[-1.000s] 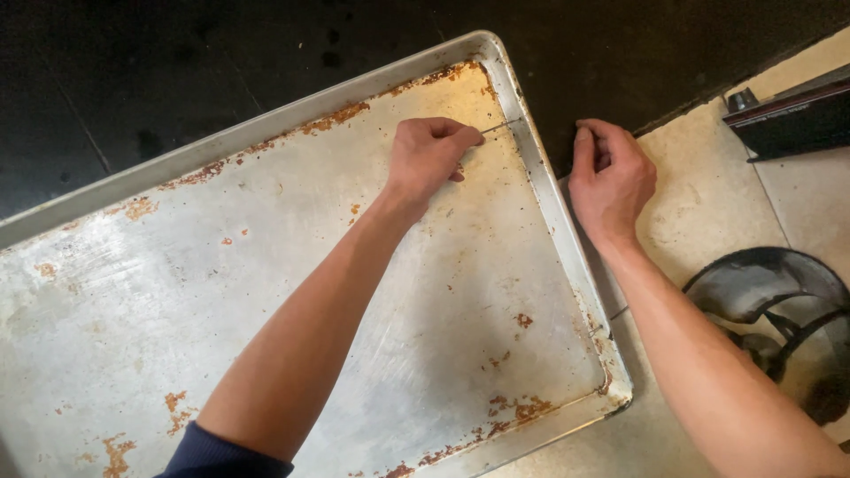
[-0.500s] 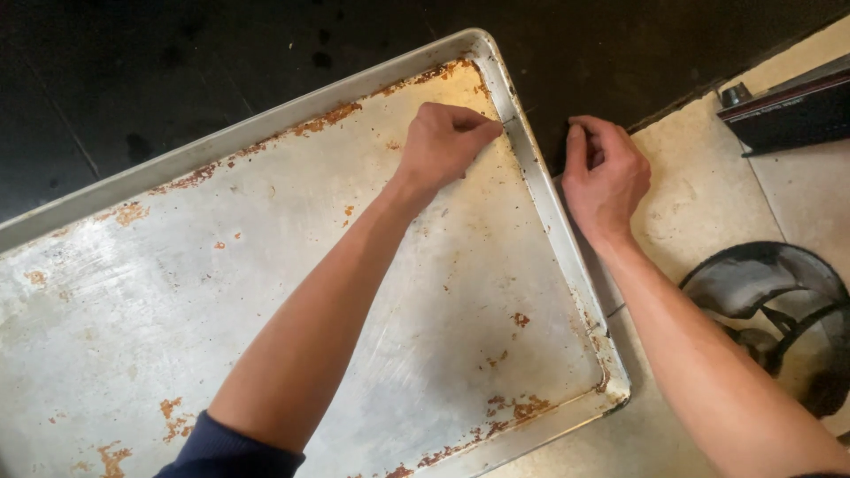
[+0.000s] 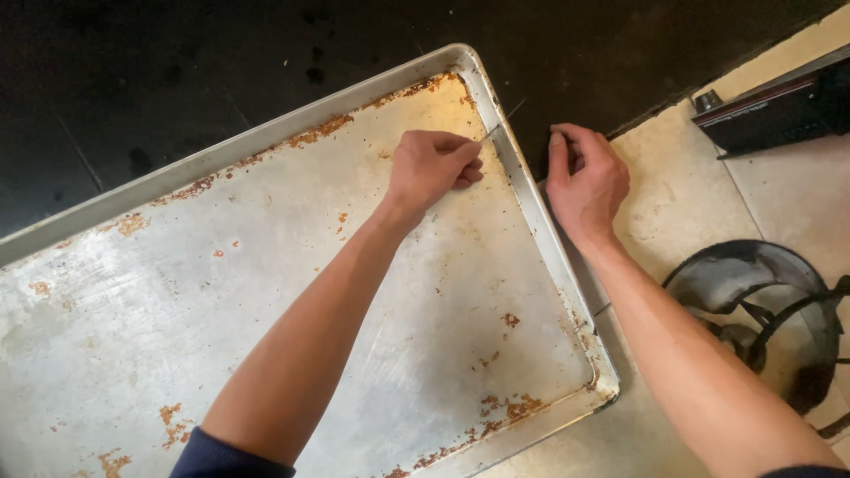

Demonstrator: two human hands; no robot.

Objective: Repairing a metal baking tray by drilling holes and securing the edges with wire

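A large metal baking tray (image 3: 266,292) with rusty brown residue along its edges lies tilted across the view. My left hand (image 3: 429,168) is over the tray near its far right corner, fingers pinched on a thin pale sliver (image 3: 492,133) that points at the tray's right rim. My right hand (image 3: 584,181) rests just outside that rim on the beige counter (image 3: 673,204), fingers curled under at the counter's dark edge. Whether it holds anything is hidden.
A dark surface (image 3: 221,71) lies beyond the tray. To the right stands a round black wire-framed object (image 3: 761,310). A dark flat device (image 3: 770,111) sits at the far right.
My left hand has made small moves close to the tray's right rim. My right hand stays beside the rim.
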